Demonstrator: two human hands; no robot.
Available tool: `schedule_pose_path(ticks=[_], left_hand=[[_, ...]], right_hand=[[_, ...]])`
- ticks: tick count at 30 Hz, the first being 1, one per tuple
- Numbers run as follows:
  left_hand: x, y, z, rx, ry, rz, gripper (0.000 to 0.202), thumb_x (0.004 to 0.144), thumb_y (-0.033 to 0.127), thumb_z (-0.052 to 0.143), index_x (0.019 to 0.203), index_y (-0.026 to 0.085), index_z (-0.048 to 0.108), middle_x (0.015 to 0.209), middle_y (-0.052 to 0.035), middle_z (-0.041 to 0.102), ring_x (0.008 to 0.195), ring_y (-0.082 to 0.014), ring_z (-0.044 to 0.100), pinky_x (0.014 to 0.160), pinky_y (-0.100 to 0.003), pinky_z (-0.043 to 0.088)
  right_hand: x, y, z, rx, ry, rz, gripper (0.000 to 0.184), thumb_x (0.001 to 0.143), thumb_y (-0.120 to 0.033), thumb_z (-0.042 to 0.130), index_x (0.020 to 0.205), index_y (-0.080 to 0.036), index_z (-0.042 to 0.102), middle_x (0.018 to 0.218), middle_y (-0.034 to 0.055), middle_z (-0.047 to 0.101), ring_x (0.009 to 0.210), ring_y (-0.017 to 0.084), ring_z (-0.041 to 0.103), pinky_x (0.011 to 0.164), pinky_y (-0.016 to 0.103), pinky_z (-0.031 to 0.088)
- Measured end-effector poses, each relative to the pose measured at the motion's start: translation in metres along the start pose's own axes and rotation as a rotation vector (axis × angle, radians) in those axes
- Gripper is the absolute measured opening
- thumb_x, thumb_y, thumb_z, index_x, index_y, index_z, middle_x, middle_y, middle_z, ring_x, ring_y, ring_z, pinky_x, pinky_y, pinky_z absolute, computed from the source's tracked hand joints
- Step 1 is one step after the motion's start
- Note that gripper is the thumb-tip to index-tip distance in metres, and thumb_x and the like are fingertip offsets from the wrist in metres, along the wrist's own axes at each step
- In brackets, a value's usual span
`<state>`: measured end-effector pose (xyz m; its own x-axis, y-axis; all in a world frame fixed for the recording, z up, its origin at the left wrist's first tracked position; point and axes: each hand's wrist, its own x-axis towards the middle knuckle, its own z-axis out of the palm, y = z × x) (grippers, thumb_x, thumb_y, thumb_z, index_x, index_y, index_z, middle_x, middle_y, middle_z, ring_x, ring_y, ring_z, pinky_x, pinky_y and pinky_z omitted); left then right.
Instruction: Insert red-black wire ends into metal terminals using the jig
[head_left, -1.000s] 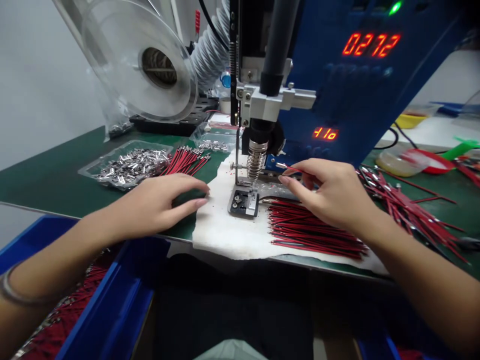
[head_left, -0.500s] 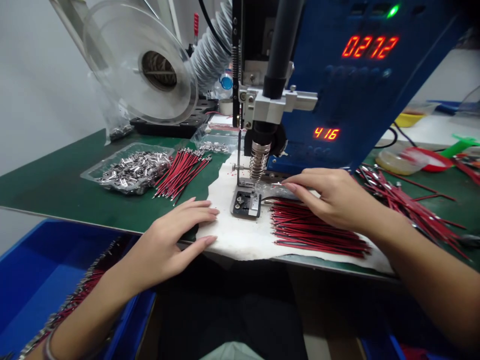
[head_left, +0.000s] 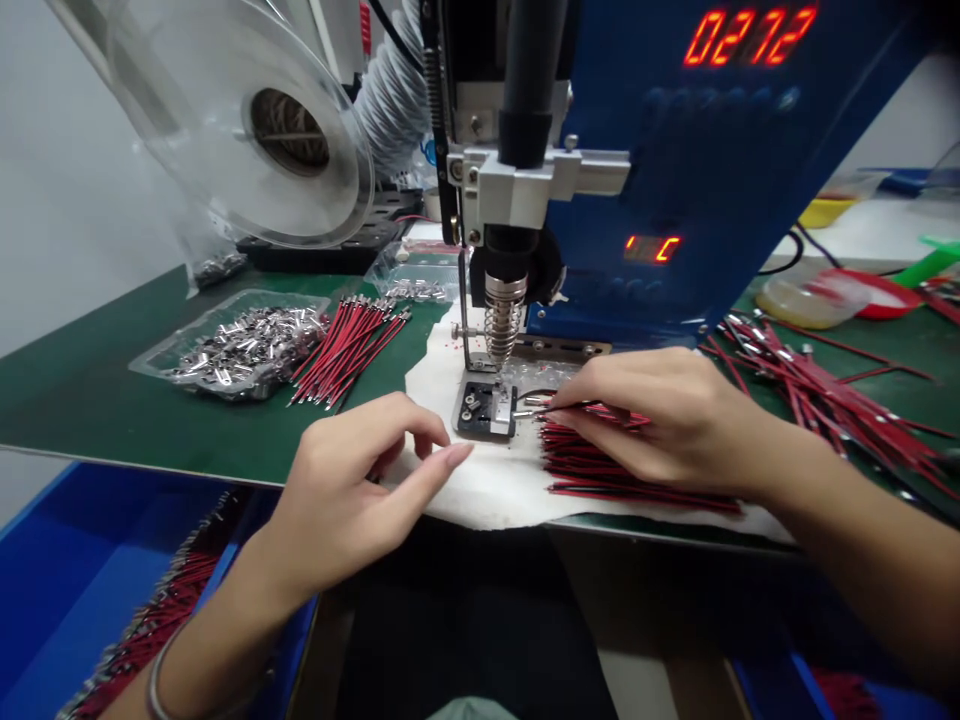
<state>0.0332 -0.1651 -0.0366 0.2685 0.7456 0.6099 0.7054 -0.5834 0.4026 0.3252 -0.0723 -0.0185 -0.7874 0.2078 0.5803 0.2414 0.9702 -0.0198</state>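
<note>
My right hand (head_left: 664,420) pinches a thin wire with a silvery end (head_left: 527,413), which points at the right side of a small black fixture (head_left: 466,414). Under that hand lies a bundle of red and black wires (head_left: 592,462) on a white cloth (head_left: 480,490). Left of the fixture, my left hand (head_left: 349,495) rests over the cloth's edge, index finger bent and thumb stretched out. A gap shows between the two tips, with nothing visible in it. Directly above the fixture stands the machine's spring-wrapped tip (head_left: 504,315).
To the left are a clear tray (head_left: 240,345) of small metal parts and a pile of red wires (head_left: 352,345). More wires (head_left: 832,400) lie at the right. A blue machine (head_left: 637,180) with red digits rises behind. A blue bin (head_left: 67,590) sits below left.
My right hand has come down and toward me, bringing the wire end beside the fixture. My left fingers have curled and moved slightly right. The lower display changed; the view shifted slightly.
</note>
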Motion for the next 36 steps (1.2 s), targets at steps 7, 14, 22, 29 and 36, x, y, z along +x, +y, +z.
schedule_pose_path(ticks=[7, 14, 22, 29, 36], left_hand=[[0.010, 0.012, 0.022, -0.180, 0.006, -0.149, 0.032, 0.095, 0.029, 0.079, 0.069, 0.019, 0.064, 0.058, 0.0067, 0.059, 0.049, -0.0034, 0.043, 0.047, -0.017, 0.034], [0.012, 0.012, 0.027, -0.329, -0.046, -0.372, 0.041, 0.090, 0.035, 0.078, 0.058, 0.018, 0.059, 0.050, 0.0048, 0.049, 0.045, -0.0042, 0.037, 0.043, -0.017, 0.027], [0.013, 0.014, 0.029, -0.357, -0.054, -0.412, 0.041, 0.088, 0.036, 0.077, 0.057, 0.017, 0.059, 0.047, 0.0055, 0.047, 0.044, -0.0033, 0.034, 0.042, -0.016, 0.023], [0.011, 0.015, 0.030, -0.330, -0.054, -0.413, 0.042, 0.090, 0.036, 0.078, 0.057, 0.018, 0.058, 0.047, 0.0059, 0.045, 0.044, -0.0040, 0.032, 0.042, -0.018, 0.022], [0.009, 0.015, 0.029, -0.281, -0.074, -0.341, 0.042, 0.092, 0.035, 0.079, 0.059, 0.018, 0.059, 0.047, 0.0076, 0.046, 0.044, -0.0036, 0.036, 0.042, -0.018, 0.023]], right_hand=[[0.004, -0.012, 0.008, -0.036, 0.062, -0.036, 0.008, 0.108, -0.015, 0.067, 0.105, -0.013, 0.074, 0.093, 0.0052, 0.079, 0.077, 0.012, 0.072, 0.069, 0.025, 0.054], [0.006, -0.014, 0.013, -0.002, 0.048, -0.032, 0.010, 0.108, -0.012, 0.065, 0.103, -0.013, 0.073, 0.091, 0.0055, 0.077, 0.076, 0.012, 0.070, 0.067, 0.025, 0.052], [0.007, -0.014, 0.013, -0.032, 0.057, -0.047, 0.011, 0.106, -0.011, 0.066, 0.099, -0.012, 0.074, 0.088, 0.0054, 0.077, 0.074, 0.012, 0.069, 0.066, 0.026, 0.050], [0.005, -0.013, 0.012, -0.045, 0.046, -0.045, 0.010, 0.106, -0.011, 0.068, 0.099, -0.014, 0.074, 0.091, 0.0052, 0.079, 0.076, 0.012, 0.071, 0.068, 0.024, 0.052], [0.007, -0.018, 0.014, -0.096, 0.094, 0.010, 0.018, 0.107, -0.012, 0.065, 0.093, -0.015, 0.075, 0.096, 0.0051, 0.080, 0.080, 0.011, 0.072, 0.070, 0.024, 0.053]])
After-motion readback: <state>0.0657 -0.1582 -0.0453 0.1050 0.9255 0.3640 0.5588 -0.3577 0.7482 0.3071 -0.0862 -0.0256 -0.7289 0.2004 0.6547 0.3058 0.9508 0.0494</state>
